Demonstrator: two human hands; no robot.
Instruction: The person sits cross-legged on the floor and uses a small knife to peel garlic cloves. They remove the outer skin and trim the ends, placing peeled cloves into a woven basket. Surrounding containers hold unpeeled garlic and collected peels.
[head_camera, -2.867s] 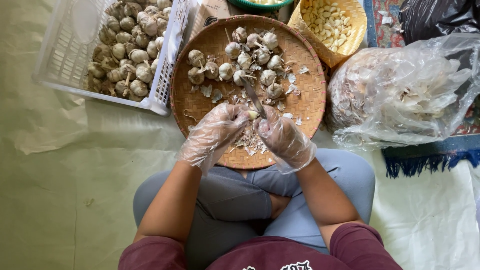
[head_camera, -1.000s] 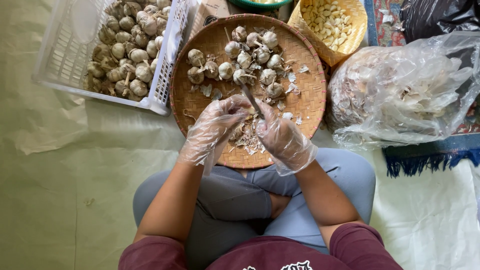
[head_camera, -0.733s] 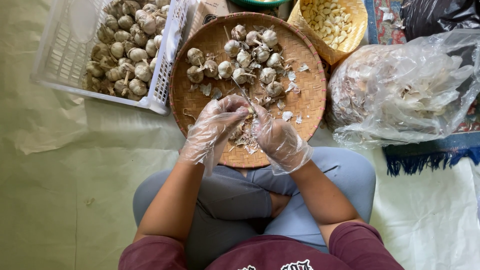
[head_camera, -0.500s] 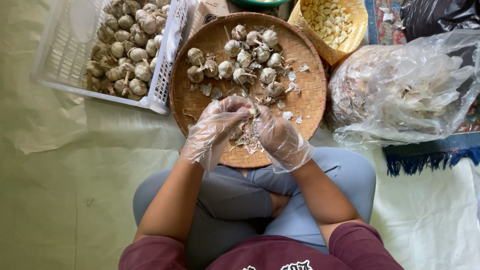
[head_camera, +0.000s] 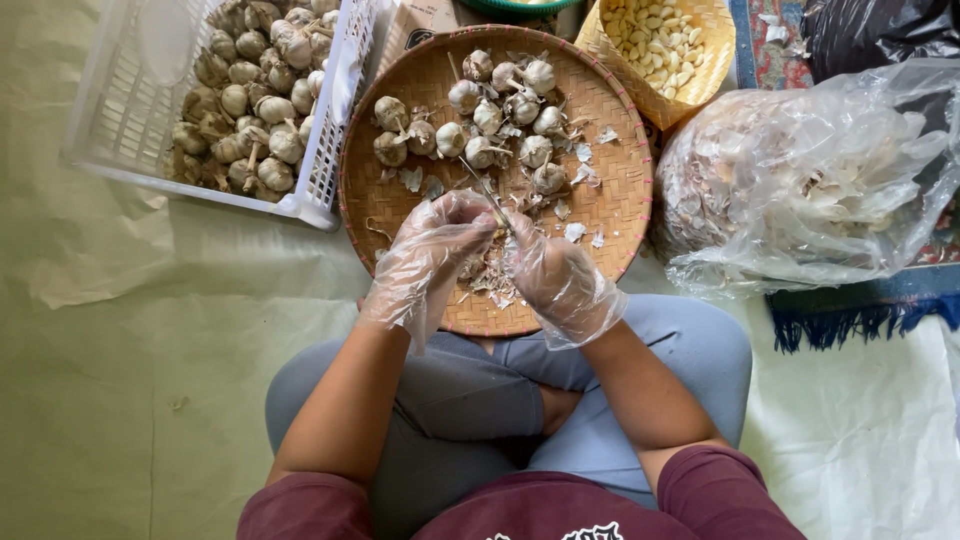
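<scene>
White crate (head_camera: 120, 150) at far left, holding unpeeled garlic bulbs (head_camera: 250, 110) piled at its right end. Just right of it, round woven tray (head_camera: 610, 200) resting on the person's crossed legs — more bulbs (head_camera: 490, 115) clustered in its upper half, loose skins (head_camera: 580, 232) scattered around and a heap of them (head_camera: 490, 285) under the hands.

Left hand (head_camera: 430, 255) in a clear plastic glove, fingers curled together over the tray's near side, pinched on something small (a clove or bulb piece, mostly hidden by the glove — cannot tell which). Right hand (head_camera: 560, 285), also gloved, just beside it, fingertips touching the left's, closed around a thin knife (head_camera: 485, 192) whose blade slants up-left toward the bulbs.

Further right: yellow woven basket (head_camera: 700, 60) at top with peeled cloves (head_camera: 655, 40) inside, touching the tray's rim. Below it, big clear bag (head_camera: 810, 190) stuffed with garlic skins, lying beside the tray. Dark bag (head_camera: 880, 30) in the top right corner. Blue fringed rug (head_camera: 860, 310) under the clear bag.
</scene>
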